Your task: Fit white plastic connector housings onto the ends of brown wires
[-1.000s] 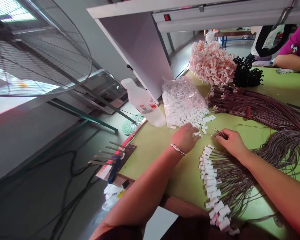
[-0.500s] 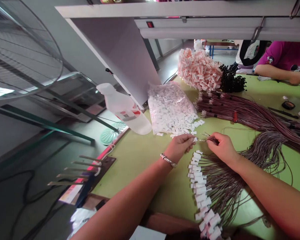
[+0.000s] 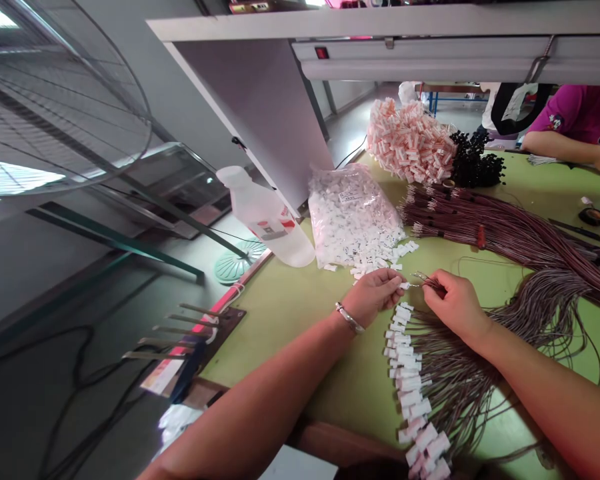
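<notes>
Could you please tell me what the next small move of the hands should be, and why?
Probably guide one of the wires in the right hand into the white connector pinched in the left hand: the wire tips point toward it, close by, and the row of similar connectors already has wires attached.

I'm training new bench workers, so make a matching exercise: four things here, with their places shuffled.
1. Small white plastic connector
2. Small bunch of silvery-tipped brown wires
3. Clear plastic bag of white pieces
4. Heap of small black pieces

A. Just right of the translucent white plastic bottle
B. Held in the right hand
C. Just right of the heap of pale pink pieces
D. Pinched in the left hand

Pairs: 1-D, 2-B, 3-A, 4-C
</notes>
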Demonstrator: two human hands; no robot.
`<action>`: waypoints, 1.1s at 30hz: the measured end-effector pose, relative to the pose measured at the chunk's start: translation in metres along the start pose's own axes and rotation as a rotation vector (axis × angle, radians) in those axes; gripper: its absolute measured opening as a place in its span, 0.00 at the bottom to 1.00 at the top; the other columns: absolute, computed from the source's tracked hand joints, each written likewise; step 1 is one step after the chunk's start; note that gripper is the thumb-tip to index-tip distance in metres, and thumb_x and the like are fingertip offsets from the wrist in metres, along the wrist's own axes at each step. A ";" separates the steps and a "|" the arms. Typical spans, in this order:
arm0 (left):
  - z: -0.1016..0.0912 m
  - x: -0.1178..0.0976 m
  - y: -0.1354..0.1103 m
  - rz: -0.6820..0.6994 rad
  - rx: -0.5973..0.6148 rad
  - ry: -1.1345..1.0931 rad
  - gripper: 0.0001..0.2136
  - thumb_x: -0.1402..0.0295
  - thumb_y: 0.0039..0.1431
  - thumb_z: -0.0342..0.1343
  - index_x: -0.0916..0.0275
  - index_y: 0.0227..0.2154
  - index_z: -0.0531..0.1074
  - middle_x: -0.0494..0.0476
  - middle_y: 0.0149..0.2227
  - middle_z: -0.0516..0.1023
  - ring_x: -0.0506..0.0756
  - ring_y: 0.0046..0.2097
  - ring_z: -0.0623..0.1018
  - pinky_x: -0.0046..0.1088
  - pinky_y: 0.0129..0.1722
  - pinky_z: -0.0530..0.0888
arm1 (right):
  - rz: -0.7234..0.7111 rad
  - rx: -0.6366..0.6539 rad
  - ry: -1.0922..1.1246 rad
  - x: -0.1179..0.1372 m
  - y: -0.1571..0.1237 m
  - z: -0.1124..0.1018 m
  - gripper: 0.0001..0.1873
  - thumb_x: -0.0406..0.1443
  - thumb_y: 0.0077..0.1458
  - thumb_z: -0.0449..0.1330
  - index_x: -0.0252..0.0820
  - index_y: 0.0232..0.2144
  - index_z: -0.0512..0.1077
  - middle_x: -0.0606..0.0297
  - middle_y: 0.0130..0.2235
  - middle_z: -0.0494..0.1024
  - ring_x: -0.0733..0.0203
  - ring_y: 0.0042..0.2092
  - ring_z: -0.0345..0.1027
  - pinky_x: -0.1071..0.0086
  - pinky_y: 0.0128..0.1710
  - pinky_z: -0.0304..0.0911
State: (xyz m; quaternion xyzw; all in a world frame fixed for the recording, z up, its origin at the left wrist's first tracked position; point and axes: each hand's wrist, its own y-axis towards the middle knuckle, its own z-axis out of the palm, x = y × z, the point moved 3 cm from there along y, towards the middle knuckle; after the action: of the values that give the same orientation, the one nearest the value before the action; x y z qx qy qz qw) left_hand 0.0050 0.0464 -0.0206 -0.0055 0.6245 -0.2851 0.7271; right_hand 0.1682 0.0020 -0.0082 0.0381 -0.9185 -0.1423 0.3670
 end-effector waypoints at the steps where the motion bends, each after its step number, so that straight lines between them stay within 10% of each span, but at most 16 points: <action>1: -0.001 0.000 0.000 0.014 0.006 0.015 0.16 0.60 0.42 0.64 0.67 0.28 0.69 0.50 0.20 0.72 0.44 0.20 0.68 0.18 0.19 0.63 | -0.006 0.000 -0.028 0.002 0.000 -0.001 0.06 0.36 0.50 0.54 0.42 0.24 0.68 0.66 0.23 0.73 0.65 0.24 0.62 0.73 0.26 0.55; 11: 0.006 0.000 -0.006 0.216 -0.070 0.387 0.06 0.72 0.45 0.61 0.67 0.29 0.76 0.49 0.15 0.72 0.48 0.20 0.72 0.23 0.24 0.72 | -0.139 0.063 -0.163 0.005 -0.002 0.002 0.06 0.34 0.52 0.52 0.42 0.28 0.70 0.64 0.25 0.75 0.63 0.26 0.64 0.71 0.28 0.53; 33: 0.014 0.001 -0.009 0.109 -0.068 0.476 0.04 0.73 0.46 0.58 0.65 0.27 0.74 0.45 0.13 0.68 0.46 0.15 0.66 0.21 0.17 0.65 | 0.032 0.236 0.217 -0.006 0.002 0.010 0.09 0.37 0.51 0.54 0.41 0.21 0.64 0.72 0.20 0.63 0.68 0.24 0.54 0.74 0.25 0.50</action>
State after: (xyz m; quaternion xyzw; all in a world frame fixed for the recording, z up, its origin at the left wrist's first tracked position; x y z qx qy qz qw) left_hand 0.0140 0.0331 -0.0152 0.0711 0.7869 -0.2177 0.5730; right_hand 0.1664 0.0073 -0.0184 0.0813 -0.8843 -0.0227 0.4593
